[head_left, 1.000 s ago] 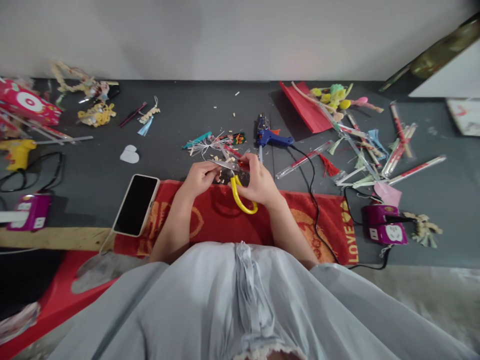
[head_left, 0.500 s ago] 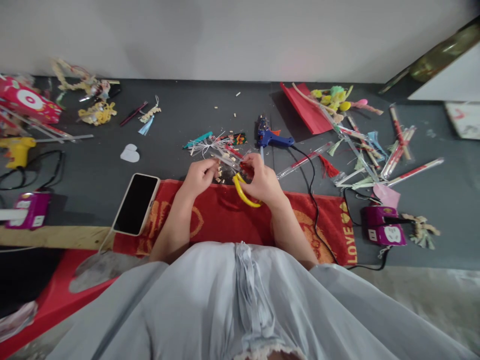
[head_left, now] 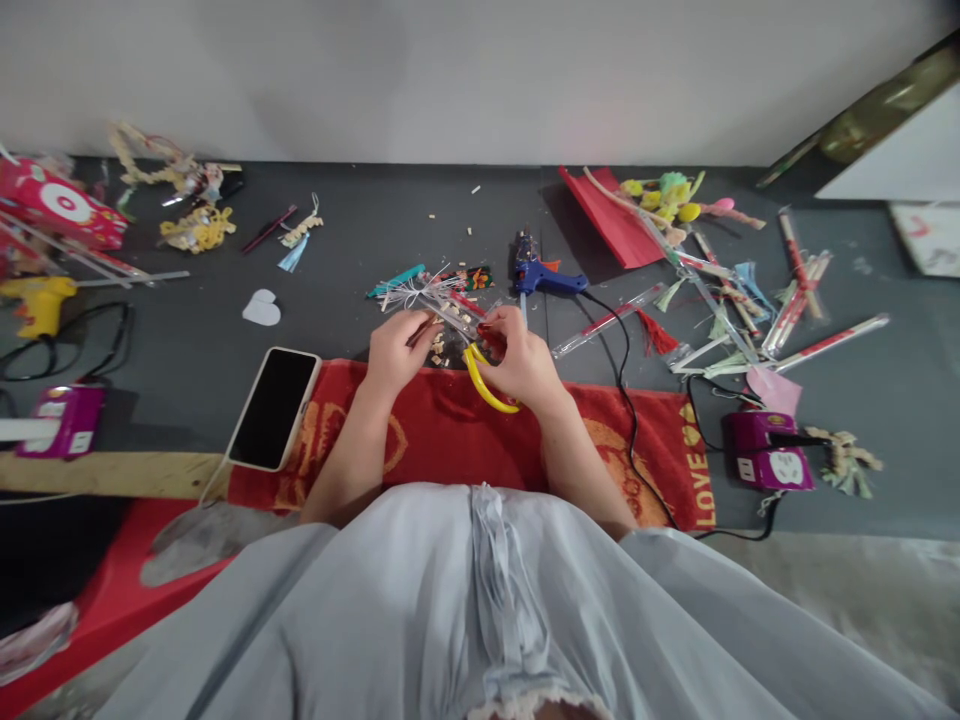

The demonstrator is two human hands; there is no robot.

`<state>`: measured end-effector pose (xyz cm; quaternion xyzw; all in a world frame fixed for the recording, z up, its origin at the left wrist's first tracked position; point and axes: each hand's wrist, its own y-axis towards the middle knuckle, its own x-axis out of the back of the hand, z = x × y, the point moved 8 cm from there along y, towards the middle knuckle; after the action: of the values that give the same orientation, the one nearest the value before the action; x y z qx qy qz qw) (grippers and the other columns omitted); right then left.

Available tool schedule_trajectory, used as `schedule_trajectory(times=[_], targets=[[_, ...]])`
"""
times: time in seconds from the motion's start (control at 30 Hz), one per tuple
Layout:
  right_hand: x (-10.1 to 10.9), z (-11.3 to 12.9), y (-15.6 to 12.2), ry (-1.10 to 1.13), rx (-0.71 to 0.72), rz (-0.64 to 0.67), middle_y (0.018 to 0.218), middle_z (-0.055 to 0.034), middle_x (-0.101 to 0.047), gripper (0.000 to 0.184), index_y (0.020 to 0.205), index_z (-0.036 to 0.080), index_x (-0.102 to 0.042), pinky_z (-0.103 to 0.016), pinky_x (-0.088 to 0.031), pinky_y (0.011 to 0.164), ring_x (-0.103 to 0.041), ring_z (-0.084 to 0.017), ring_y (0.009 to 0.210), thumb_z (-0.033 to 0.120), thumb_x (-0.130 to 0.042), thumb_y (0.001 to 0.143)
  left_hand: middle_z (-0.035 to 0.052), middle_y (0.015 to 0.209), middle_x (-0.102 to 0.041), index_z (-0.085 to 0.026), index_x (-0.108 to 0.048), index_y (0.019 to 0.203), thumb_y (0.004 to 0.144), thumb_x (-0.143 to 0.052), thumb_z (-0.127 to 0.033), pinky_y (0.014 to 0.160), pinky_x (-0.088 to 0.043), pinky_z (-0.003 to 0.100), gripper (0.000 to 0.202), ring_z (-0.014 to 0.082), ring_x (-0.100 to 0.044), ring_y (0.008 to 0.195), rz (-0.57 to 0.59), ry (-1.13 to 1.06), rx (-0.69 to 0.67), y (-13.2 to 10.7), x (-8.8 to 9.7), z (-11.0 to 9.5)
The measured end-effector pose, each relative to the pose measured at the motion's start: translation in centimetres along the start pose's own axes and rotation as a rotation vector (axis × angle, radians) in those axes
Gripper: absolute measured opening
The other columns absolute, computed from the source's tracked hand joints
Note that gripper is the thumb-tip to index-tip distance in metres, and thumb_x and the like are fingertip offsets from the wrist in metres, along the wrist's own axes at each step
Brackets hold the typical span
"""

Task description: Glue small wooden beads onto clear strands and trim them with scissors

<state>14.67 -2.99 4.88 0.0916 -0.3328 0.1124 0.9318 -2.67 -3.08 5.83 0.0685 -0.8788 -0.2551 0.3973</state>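
Note:
My right hand (head_left: 525, 365) is closed round yellow-handled pliers (head_left: 484, 385); one curved handle points down toward the towel, and the jaws are mostly hidden by fingers. Left of it, my left hand (head_left: 399, 352) pinches a thin brownish stick (head_left: 422, 332), seen only in part. Small tan cut pieces (head_left: 439, 350) lie on the dark table between the hands. Just beyond them are a bundle of white ties (head_left: 412, 292), clear plastic wrappers and a teal pen-like item (head_left: 397, 279).
A blue glue gun (head_left: 551, 277) with a black cord lies beyond my right hand. Under my forearms spreads a red towel (head_left: 450, 440), with a phone (head_left: 274, 408) at its left. Wrapped sticks, tassels and red paper (head_left: 611, 220) cover the right side; a yellow glue gun (head_left: 37, 305) lies far left.
My left hand has shifted slightly, and the thin brownish stick in its fingers shows more plainly. The pliers have moved a little left in my right hand.

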Motion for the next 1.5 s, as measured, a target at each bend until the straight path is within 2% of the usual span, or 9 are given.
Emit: schedule_trajectory(times=[0.17, 0.27, 0.4, 0.6, 0.97, 1.1, 1.2, 1.5], targets=[[-0.2, 0.4, -0.1, 0.004, 0.052, -0.013, 0.104, -0.0104, -0.067, 0.05, 0.109, 0.022, -0.041, -0.041, -0.055, 0.075, -0.068, -0.025, 0.084, 0.041, -0.065, 0.069, 0.0034, 0.081, -0.075, -0.017, -0.072, 0.086, 0.087, -0.053, -0.026, 0.07, -0.051, 0.02, 0.021, 0.0113, -0.068, 0.073, -0.036, -0.053, 0.009, -0.2, 0.0, 0.3], [-0.1, 0.9, -0.2, -0.018, 0.124, -0.05, 0.11, -0.0134, -0.065, 0.052, 0.11, 0.021, -0.04, -0.042, -0.055, 0.082, -0.066, -0.027, 0.095, 0.037, -0.066, 0.068, 0.0036, 0.088, -0.077, -0.018, -0.074, 0.086, 0.087, -0.051, -0.023, 0.075, -0.053, 0.021, 0.023, 0.0125, -0.07, 0.081, 0.026, -0.076, -0.007, -0.2, -0.5, 0.1], [0.0, 1.4, -0.3, -0.058, 0.181, -0.071, 0.109, -0.0134, -0.065, 0.054, 0.111, 0.02, -0.04, -0.044, -0.054, 0.087, -0.064, -0.028, 0.101, 0.037, -0.067, 0.068, 0.0033, 0.09, -0.077, -0.018, -0.074, 0.081, 0.086, -0.05, -0.021, 0.075, -0.054, 0.021, 0.025, 0.0131, -0.071, 0.085, 0.11, -0.087, -0.021, -0.2, -1.3, -0.1], [0.0, 1.7, -0.3, -0.081, 0.202, -0.068, 0.108, -0.0138, -0.065, 0.054, 0.111, 0.018, -0.042, -0.044, -0.053, 0.089, -0.064, -0.029, 0.102, 0.036, -0.067, 0.067, 0.004, 0.088, -0.077, -0.017, -0.075, 0.082, 0.084, -0.05, -0.017, 0.073, -0.054, 0.02, 0.024, 0.0121, -0.071, 0.082, 0.072, -0.118, -0.073, -0.3, -1.3, -0.4], [-0.2, 1.2, -0.2, -0.059, 0.142, -0.029, 0.107, -0.0109, -0.066, 0.046, 0.109, 0.021, -0.044, -0.043, -0.054, 0.085, -0.065, -0.027, 0.099, 0.037, -0.063, 0.07, 0.0043, 0.086, -0.077, -0.017, -0.074, 0.082, 0.084, -0.049, -0.015, 0.072, -0.052, 0.02, 0.025, 0.013, -0.071, 0.08, 0.078, -0.076, -0.111, -0.3, -1.2, -0.8], [-0.2, 0.6, -0.2, -0.055, 0.015, 0.0, 0.1, -0.0065, -0.068, 0.047, 0.111, 0.023, -0.044, -0.04, -0.054, 0.073, -0.067, -0.025, 0.083, 0.039, -0.061, 0.071, 0.0038, 0.069, -0.071, -0.016, -0.073, 0.082, 0.089, -0.051, -0.024, 0.061, -0.047, 0.021, 0.024, 0.0117, -0.064, 0.063, 0.023, -0.054, -0.073, -0.2, -0.5, -0.3], [-0.3, 0.4, -0.2, -0.064, -0.035, 0.019, 0.096, -0.0051, -0.069, 0.046, 0.112, 0.023, -0.045, -0.038, -0.052, 0.07, -0.067, -0.024, 0.075, 0.041, -0.06, 0.072, 0.0025, 0.061, -0.064, -0.017, -0.071, 0.081, 0.092, -0.048, -0.033, 0.056, -0.043, 0.022, 0.03, 0.011, -0.058, 0.055, 0.02, -0.03, -0.047, -0.1, -0.3, 0.0], [0.3, 0.5, -0.3, -0.138, -0.064, 0.082, 0.086, -0.0021, -0.07, 0.051, 0.118, 0.023, -0.045, -0.032, -0.047, 0.068, -0.065, -0.022, 0.07, 0.041, -0.061, 0.072, 0.0049, 0.07, -0.068, -0.016, -0.07, 0.084, 0.093, -0.045, -0.032, 0.061, -0.044, 0.022, 0.031, 0.0114, -0.06, 0.062, 0.065, 0.0, -0.07, -0.2, -1.0, -0.2]])
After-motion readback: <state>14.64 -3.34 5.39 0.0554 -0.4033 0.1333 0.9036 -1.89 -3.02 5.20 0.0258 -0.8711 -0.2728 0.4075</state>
